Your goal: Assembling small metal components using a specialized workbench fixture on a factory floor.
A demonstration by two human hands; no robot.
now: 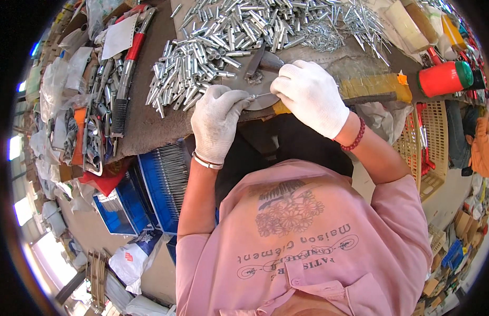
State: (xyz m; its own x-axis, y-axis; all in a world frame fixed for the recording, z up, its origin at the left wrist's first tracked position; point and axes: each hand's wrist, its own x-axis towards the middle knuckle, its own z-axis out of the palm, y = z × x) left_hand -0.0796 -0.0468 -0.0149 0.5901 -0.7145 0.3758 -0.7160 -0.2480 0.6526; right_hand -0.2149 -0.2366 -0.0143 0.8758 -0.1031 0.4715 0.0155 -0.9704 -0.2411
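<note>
White knit gloves on both hands, working right at the near edge of the bench. My left hand is curled around one end of a thin metal pin, pinching it between thumb and fingers, and my right hand is pinched on the other end, so the pin bridges the small gap between the two gloves. It sits just above a dark tool lying on the bench, but I can't tell if they touch.

Just past my hands, further off, there's a big heap of shiny metal sleeves spread over the bench, and to the far right of that a pile of thinner silver pins. A yellow-wrapped block lies just right of my right hand, with a red canister with a green cap beyond it. Near left, below the bench edge, a blue tray holds rows of thin rods. A cream plastic basket with red-handled tools sits to the right. Silver bangle on my left wrist, red bead bracelet on my right.
</note>
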